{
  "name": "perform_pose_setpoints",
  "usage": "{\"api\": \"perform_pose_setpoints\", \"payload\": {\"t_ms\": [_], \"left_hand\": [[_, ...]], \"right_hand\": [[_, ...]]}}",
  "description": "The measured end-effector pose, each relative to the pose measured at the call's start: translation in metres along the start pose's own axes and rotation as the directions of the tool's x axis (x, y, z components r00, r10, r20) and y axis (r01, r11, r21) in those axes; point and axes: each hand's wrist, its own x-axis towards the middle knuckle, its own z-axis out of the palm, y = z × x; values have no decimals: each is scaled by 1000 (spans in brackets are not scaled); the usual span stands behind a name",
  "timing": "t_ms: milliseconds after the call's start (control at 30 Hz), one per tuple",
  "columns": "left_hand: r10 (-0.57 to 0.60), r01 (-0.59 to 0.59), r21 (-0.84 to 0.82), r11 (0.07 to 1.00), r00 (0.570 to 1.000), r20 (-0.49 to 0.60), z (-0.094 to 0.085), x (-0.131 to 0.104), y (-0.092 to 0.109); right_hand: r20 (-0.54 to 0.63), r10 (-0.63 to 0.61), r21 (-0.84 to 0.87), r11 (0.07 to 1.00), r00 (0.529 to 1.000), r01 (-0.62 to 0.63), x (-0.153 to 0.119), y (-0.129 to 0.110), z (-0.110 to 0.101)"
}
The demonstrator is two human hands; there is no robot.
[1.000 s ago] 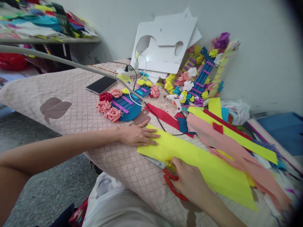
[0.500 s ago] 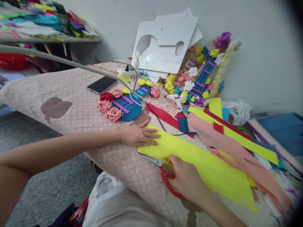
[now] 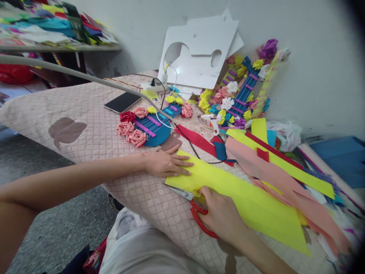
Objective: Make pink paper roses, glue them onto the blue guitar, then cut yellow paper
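A long sheet of yellow crepe-like paper (image 3: 245,201) lies slantwise on the quilted tablecloth. My left hand (image 3: 165,163) presses flat on its left end, fingers spread. Red-handled scissors (image 3: 185,194) are gripped in my right hand (image 3: 224,213), beside the sheet's near edge. Their blades point left past the sheet's near left corner, and part of the handle is hidden by my fingers. Beyond my left hand rests a blue guitar-shaped piece (image 3: 158,133) with purple strips, white strings and pink, red and yellow paper flowers.
A white glue gun (image 3: 211,121) stands behind a red strip (image 3: 196,140), its black cord near the sheet. Pink paper (image 3: 256,163) and other strips lie to the right. A phone (image 3: 122,102), a power strip (image 3: 154,88) and white foam boards (image 3: 199,49) are farther back.
The scissors and my right hand have shifted slightly left along the sheet's near edge. My left hand and the yellow sheet stay in place.
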Motion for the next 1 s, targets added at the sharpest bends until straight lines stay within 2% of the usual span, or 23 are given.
{"api": "perform_pose_setpoints", "payload": {"t_ms": [167, 300, 433, 567, 667, 767, 867, 1000], "left_hand": [[3, -3, 6, 1000, 1000, 7, -1, 1, 0], [-2, 2, -16, 1000, 1000, 13, -4, 0, 1], [-19, 16, -63, 998, 998, -54, -9, 3, 2], [-90, 91, 1, 996, 987, -136, -6, 18, 13], [-202, 218, 66, 974, 960, -195, 1, 33, 28], [-301, 319, 70, 945, 934, -191, 4, 48, 39], [-356, 361, 12, 932, 924, -143, 3, 56, 43], [-342, 334, -77, 939, 931, -129, 1, 54, 41]], "right_hand": [[-50, -55, -19, 998, 997, 54, -2, 0, 4], [-115, -46, 18, 999, 992, 48, -17, 8, 8], [-201, 92, 93, 993, 975, -74, -38, 34, 3], [-259, 343, 176, 936, 903, -305, -46, 80, -14], [-242, 460, 276, 877, 854, -394, -39, 116, -26], [-221, 460, 314, 868, 860, -384, -24, 140, -28], [-201, 426, 304, 883, 882, -357, -10, 149, -21], [-197, 404, 257, 901, 893, -350, -1, 146, -11]]}}
